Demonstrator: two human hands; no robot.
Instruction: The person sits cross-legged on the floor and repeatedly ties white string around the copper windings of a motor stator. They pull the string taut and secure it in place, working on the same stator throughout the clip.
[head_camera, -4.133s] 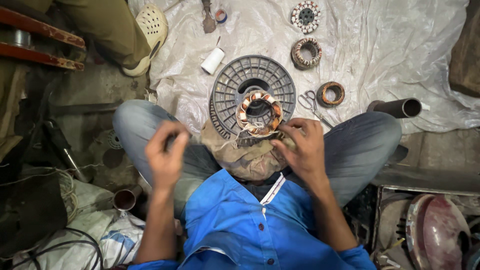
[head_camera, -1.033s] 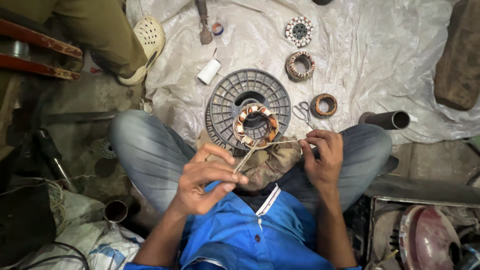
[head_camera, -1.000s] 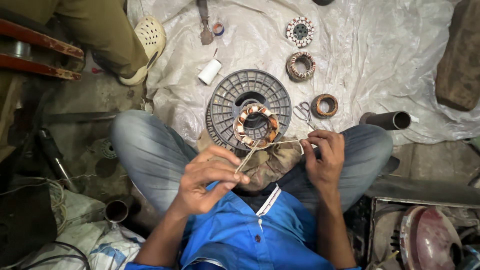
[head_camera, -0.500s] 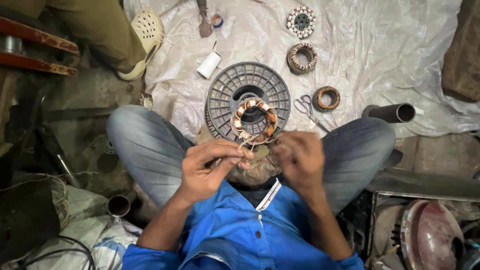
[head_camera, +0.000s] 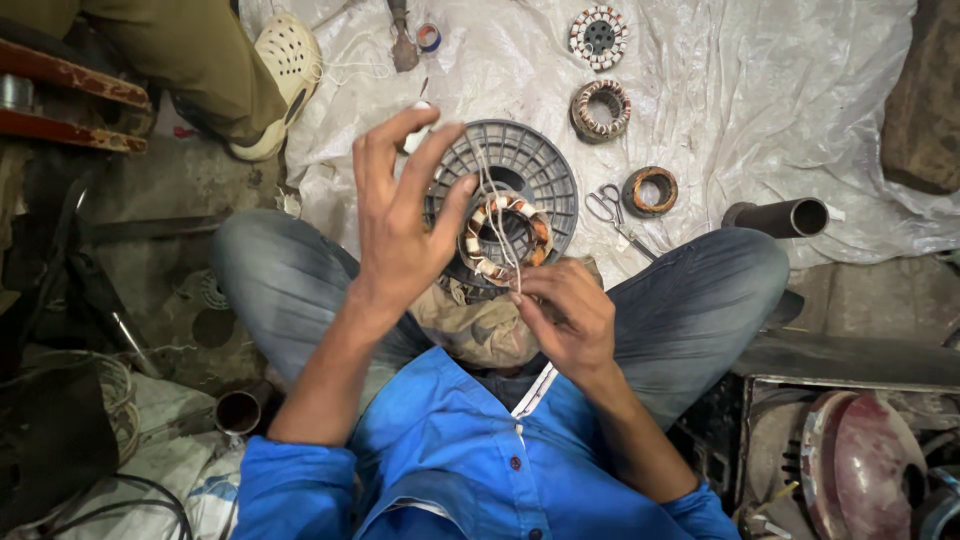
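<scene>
Crinkled plastic sheet, left hand raised pinching pale thread, right hand pinching it beside copper-wound stator

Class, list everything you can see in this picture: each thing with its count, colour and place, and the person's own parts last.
Sheet: one, whitish plastic, on the floor ahead.
Housing: one, grey, ribbed, round, on the sheet.
Stator: one, copper-wound, at the knees, on a rag.
Cord: pale, running from left hand to right.
Other stators: two, upper right of the sheet.
Coil ring: one, orange-brown, right of the housing.
Scissors: one pair, metal, beside the ring.
Pipe: one, dark, right.
Tape roll: one, top.
Shoe: one, pale, another person's, upper left.
Left hand: raised, pulling cord.
Right hand: pinching cord at the stator.
</scene>
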